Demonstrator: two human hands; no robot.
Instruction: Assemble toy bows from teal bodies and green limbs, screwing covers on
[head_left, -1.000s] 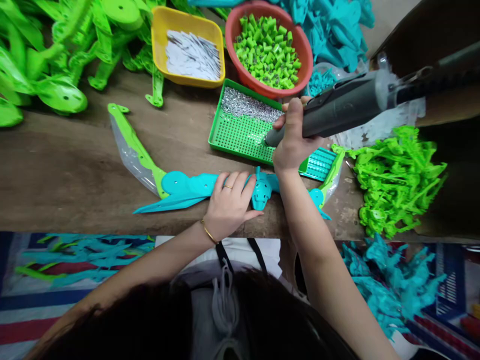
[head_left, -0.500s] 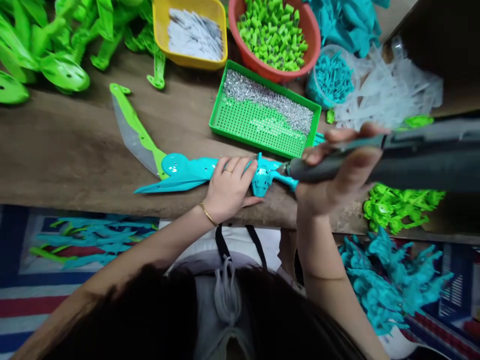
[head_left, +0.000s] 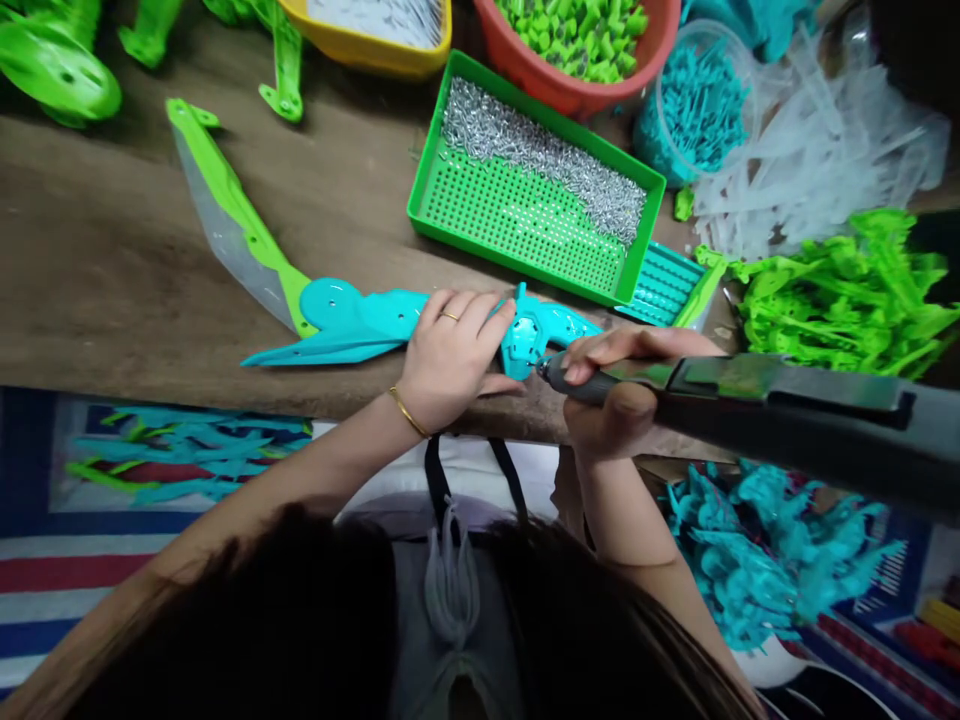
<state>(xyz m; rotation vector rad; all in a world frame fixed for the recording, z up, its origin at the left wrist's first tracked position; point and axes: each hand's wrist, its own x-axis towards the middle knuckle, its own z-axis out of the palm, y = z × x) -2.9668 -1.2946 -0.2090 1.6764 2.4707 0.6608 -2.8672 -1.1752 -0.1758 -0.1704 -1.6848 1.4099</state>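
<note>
A long turquoise plastic toy piece (head_left: 375,325), perhaps a toy bow, lies near the table's front edge. At its left end joins a bright green limb (head_left: 238,205) with a translucent strip. My left hand (head_left: 454,345) is closed over the middle of the turquoise piece, pressing it to the table. My right hand (head_left: 611,400) grips a dark electric screwdriver (head_left: 780,400) near its nose. The driver's tip meets the lower right of the raised turquoise centre block (head_left: 523,345). Whether a screw sits under the tip is too small to tell.
Behind the toy stands a green perforated tray (head_left: 517,225) of small silver screws. Beyond are a yellow tub (head_left: 367,55), a red bowl (head_left: 577,95) of green pieces and a clear tub (head_left: 697,110) of turquoise pieces. Green parts (head_left: 847,300) are heaped at right; turquoise parts (head_left: 772,550) lie below.
The screwdriver in my right hand has come down and toward me, from the right arm of the turquoise piece to its centre block. My left hand keeps its hold. The view has shifted slightly.
</note>
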